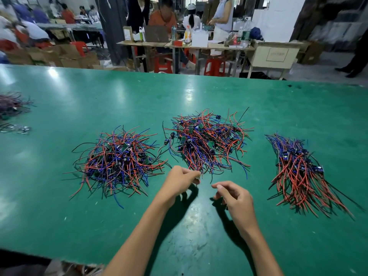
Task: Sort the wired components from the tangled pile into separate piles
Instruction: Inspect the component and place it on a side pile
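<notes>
Three heaps of small circuit boards with red, blue and black wires lie on the green table [79, 100]. The tangled middle pile [207, 140] sits straight ahead. A left pile [117, 162] is also tangled. In the right pile [300, 172] the wires lie combed toward me. My left hand [180, 181] pinches wire ends at the near edge of the middle pile. My right hand [236, 198] hovers just right of it, fingers curled and apart, holding nothing.
Another bundle of wires [12, 106] and a few loose bits lie at the table's far left edge. Beyond the table are workbenches, red stools [163, 64], cartons and several people at work.
</notes>
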The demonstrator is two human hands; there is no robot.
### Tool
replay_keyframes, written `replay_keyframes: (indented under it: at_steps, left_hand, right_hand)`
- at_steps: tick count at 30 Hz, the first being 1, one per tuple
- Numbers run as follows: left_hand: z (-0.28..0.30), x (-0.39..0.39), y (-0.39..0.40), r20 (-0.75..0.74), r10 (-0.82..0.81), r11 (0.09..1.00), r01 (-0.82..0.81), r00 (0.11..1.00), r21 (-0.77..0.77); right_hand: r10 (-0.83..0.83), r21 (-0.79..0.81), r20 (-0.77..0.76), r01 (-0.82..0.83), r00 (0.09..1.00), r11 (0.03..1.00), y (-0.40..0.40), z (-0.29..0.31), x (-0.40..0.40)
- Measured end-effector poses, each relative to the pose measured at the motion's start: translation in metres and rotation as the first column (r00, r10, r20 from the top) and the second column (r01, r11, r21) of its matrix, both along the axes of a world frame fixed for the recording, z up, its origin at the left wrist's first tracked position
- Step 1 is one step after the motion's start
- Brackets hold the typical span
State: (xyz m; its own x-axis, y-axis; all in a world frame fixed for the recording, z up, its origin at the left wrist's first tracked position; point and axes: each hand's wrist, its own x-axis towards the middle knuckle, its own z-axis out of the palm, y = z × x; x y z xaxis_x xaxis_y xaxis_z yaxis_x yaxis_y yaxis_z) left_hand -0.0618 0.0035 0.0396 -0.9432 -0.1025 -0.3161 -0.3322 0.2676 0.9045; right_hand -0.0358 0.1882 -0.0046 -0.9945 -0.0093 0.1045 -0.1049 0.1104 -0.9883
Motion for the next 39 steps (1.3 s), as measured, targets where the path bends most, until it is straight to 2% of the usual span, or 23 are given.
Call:
replay_keyframes:
  at_steps: [5,10,13,16,19,21,26,30,34,37,39]
  left_hand:
    - [0.0,0.029,0.032,-0.025,-0.219,0.967,0.221,0.975,0.128]
    - [-0.008,0.038,0.033,-0.043,-0.438,0.891,0.44,0.898,0.114]
    - [-0.011,0.033,0.015,-0.046,-0.475,0.86,0.475,0.879,0.188]
    - [-0.016,0.028,0.005,-0.052,-0.378,0.854,0.37,0.924,0.364]
    - [-0.024,0.022,0.005,-0.056,-0.085,0.821,0.102,0.995,0.562]
    - [-0.027,0.021,0.006,-0.066,0.065,0.776,-0.009,0.996,0.63]
    - [-0.03,0.025,0.002,-0.13,0.176,0.741,-0.045,0.976,0.671]
    - [-0.033,0.028,-0.005,-0.132,0.267,0.654,-0.078,0.955,0.753]
    - [-0.035,0.029,-0.004,-0.233,0.314,0.736,-0.081,0.92,0.672]
    - [-0.035,0.03,-0.003,-0.267,0.352,0.73,-0.085,0.897,0.678]
    - [-0.031,0.031,-0.001,-0.288,0.362,0.727,-0.075,0.887,0.683]
  right_hand:
    - [-0.011,0.104,0.036,0.007,0.999,0.995,-0.003,-0.005,-0.004]
    - [0.074,-0.007,0.053,-0.074,0.996,0.997,0.0,0.0,0.0]
    - [0.137,-0.039,0.023,-0.137,0.99,0.99,0.0,0.001,0.002]
    - [0.137,-0.057,-0.008,-0.138,0.991,0.989,0.002,0.0,0.002]
    - [0.151,-0.081,-0.037,-0.153,0.988,0.985,0.002,0.002,0.003]
    - [0.152,-0.077,-0.044,-0.155,0.987,0.985,0.002,0.002,0.005]
    - [0.199,0.107,-0.039,-0.194,0.979,0.975,0.002,-0.004,0.006]
    - [0.166,0.133,-0.034,-0.16,0.986,0.978,-0.001,-0.004,0.005]
    - [0.13,0.181,-0.035,-0.122,0.991,0.976,-0.004,-0.003,0.007]
    - [0.143,0.21,-0.032,-0.133,0.989,0.969,-0.003,-0.001,0.008]
    - [0.176,0.163,-0.018,-0.171,0.984,0.972,-0.001,0.0,0.01]
